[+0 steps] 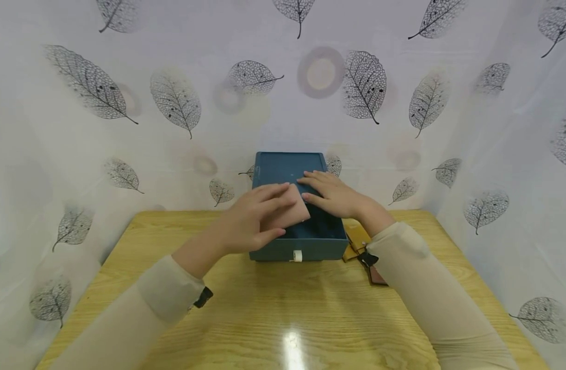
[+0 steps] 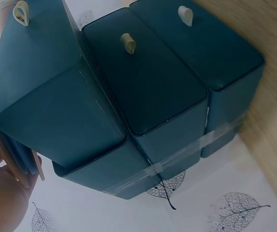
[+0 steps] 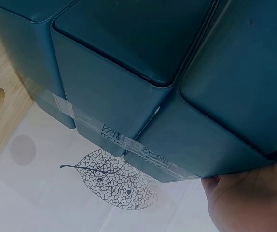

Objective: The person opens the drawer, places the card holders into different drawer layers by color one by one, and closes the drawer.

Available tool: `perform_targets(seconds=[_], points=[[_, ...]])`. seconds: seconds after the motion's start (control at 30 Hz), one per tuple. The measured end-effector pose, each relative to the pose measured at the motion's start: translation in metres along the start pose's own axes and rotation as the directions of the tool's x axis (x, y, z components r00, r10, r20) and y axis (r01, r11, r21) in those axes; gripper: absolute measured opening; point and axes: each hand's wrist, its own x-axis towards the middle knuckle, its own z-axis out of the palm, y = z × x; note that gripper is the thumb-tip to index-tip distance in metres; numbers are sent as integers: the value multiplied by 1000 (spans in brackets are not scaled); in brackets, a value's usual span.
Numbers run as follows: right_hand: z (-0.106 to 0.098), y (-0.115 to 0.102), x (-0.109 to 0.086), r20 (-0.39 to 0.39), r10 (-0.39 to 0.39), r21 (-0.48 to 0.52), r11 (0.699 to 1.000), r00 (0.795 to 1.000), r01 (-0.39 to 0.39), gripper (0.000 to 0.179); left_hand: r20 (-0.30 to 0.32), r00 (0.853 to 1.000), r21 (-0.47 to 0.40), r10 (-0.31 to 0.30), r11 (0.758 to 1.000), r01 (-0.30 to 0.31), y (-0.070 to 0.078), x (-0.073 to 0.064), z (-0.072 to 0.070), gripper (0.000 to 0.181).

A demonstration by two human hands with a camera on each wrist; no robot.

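Observation:
A dark blue box (image 1: 289, 169) with stacked drawers stands at the back of the table. Its top drawer (image 2: 42, 43) is pulled out toward the person, and a small pale loop tab (image 1: 297, 255) hangs on its front. Over that drawer the left hand (image 1: 245, 218) holds a flat pink wallet-like thing (image 1: 294, 208) between thumb and fingers. Brown and blue layers (image 2: 20, 152) of it show edge-on in the left wrist view. The right hand (image 1: 333, 195) lies with extended fingers over the box's right side; the right wrist view shows it against the box edge.
Right of the box, partly behind the right forearm, lie a yellow pouch (image 1: 357, 237), something black and strap-like, and a reddish-brown flat thing (image 1: 377, 277). The wooden table (image 1: 264, 308) meets a leaf-patterned curtain (image 1: 195, 154) behind and at both sides.

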Motion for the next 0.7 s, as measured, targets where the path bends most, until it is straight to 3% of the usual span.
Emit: perform_targets(seconds=[0.4,0.7], points=[[0,-1,0,5,6,0,1000,1000,-6,65,0,1000,-35,18,999,-18,2,1,-1,51],[0,-2,1,12,20,-1,1000,1000,-20,66,21,1000,-60,-14,998,15,3,-2,-3,48]])
